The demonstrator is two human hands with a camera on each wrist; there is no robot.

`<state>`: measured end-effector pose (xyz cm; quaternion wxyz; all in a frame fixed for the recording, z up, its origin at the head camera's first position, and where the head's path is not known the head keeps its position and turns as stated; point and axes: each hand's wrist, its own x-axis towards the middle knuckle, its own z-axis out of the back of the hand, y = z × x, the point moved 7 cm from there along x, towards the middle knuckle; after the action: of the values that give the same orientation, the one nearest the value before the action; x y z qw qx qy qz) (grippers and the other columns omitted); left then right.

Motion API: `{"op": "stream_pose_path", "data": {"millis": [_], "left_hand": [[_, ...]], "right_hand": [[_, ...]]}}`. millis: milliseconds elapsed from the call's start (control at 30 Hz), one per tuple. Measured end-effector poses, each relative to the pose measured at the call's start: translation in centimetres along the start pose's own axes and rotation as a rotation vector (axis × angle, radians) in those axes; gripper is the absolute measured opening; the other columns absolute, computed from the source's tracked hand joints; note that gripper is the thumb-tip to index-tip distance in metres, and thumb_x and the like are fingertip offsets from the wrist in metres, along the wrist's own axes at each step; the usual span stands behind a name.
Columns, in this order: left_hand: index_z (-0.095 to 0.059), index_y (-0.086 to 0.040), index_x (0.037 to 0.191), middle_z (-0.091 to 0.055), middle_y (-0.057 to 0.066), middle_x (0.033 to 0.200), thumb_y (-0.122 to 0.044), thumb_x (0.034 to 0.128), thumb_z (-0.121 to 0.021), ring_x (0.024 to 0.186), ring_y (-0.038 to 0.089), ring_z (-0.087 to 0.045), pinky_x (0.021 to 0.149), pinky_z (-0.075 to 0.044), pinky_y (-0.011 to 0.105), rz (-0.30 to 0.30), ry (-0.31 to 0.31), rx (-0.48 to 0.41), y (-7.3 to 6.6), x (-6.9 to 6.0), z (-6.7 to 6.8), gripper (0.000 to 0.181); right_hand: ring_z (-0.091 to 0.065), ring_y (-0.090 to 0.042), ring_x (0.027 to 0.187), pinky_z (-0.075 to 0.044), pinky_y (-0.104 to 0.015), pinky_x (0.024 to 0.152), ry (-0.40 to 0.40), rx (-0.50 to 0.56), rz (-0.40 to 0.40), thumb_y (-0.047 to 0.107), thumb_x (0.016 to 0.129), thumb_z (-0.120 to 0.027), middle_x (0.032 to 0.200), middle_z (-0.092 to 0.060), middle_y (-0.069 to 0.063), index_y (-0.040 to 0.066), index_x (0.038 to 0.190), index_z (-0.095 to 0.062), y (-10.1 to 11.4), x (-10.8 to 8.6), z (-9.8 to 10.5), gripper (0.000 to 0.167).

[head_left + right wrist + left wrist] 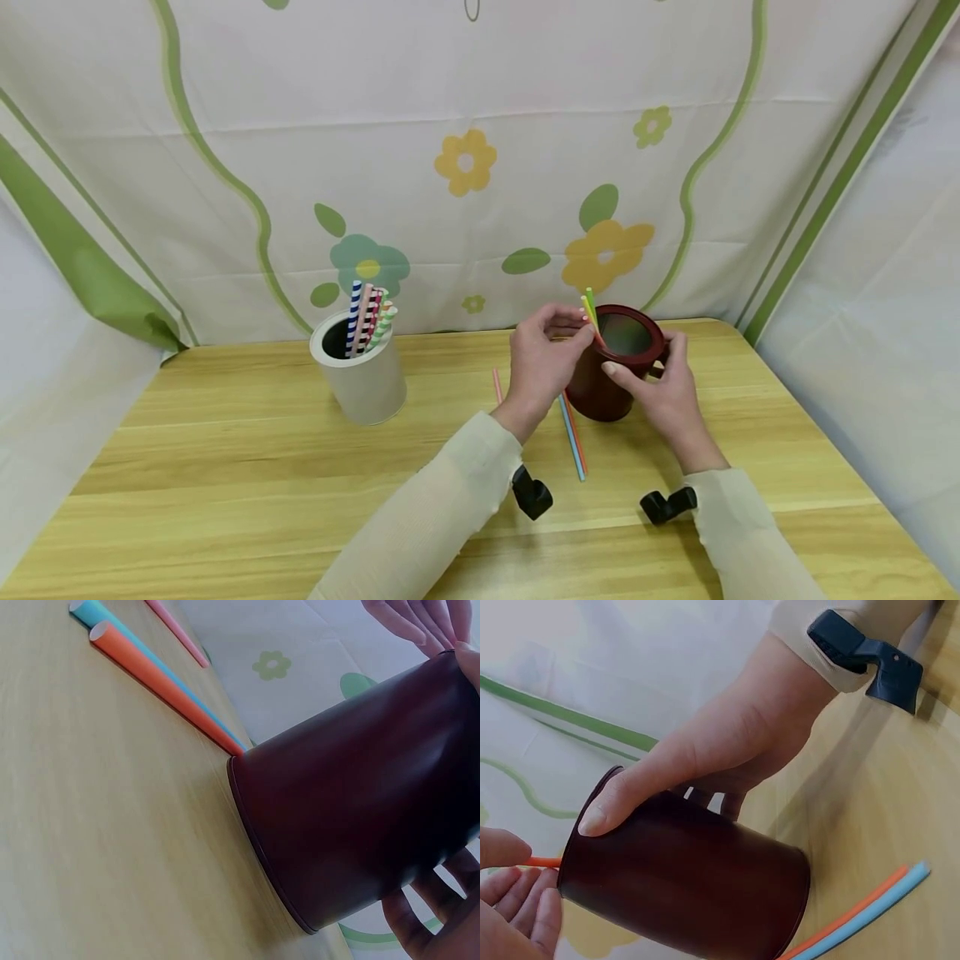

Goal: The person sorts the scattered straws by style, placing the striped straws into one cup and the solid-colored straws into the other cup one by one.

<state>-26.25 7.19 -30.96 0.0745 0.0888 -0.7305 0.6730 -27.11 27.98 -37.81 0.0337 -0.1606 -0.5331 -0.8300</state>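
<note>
A dark red cylindrical holder [596, 392] stands upright on the table, right of the middle in the head view. My right hand [670, 396] grips its right side, thumb near the rim. At the rim's left side, my left hand [547, 354] pinches an orange straw [544, 862] that enters the holder's mouth. Yellow and green straw tips [589, 302] show beside the left fingertips; their lower parts are hidden. Beside the holder's base a blue straw [573, 442] and another orange straw [161, 682] lie side by side. Partly behind the left wrist lies a pink straw [497, 385].
A white cylindrical holder [363, 387] with several striped straws [367, 321] stands on the left of the wooden table [247, 467]. Behind the table's back edge hangs a flowered curtain [450, 83], with more white cloth at both sides.
</note>
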Motion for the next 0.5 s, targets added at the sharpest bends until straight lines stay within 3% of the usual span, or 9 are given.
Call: {"op": "stream_pose_path", "data": {"millis": [200,500], "left_hand": [[-0.078,-0.005,0.109,-0.082,0.009,0.108,-0.001,0.0909,-0.083,0.095,0.012,-0.078,0.088,-0.066,0.028,0.070,-0.011,-0.133,0.5,-0.1,0.8,0.019],[-0.077,-0.004,0.112,-0.080,0.010,0.108,-0.004,0.0919,-0.084,0.092,0.011,-0.076,0.091,-0.065,0.030,0.135,-0.041,-0.097,1.9,-0.2,3.1,0.021]], "right_hand": [[-0.050,-0.003,0.118,-0.044,-0.022,0.095,0.004,0.004,-0.007,0.023,0.093,-0.084,0.139,-0.052,0.000,0.005,0.147,-0.035,0.1,-0.1,0.0,0.075],[-0.049,-0.001,0.116,-0.044,-0.026,0.095,0.007,-0.023,-0.025,0.024,0.093,-0.084,0.142,-0.053,-0.005,0.007,0.149,-0.035,-0.1,-0.1,0.1,0.077]]}}
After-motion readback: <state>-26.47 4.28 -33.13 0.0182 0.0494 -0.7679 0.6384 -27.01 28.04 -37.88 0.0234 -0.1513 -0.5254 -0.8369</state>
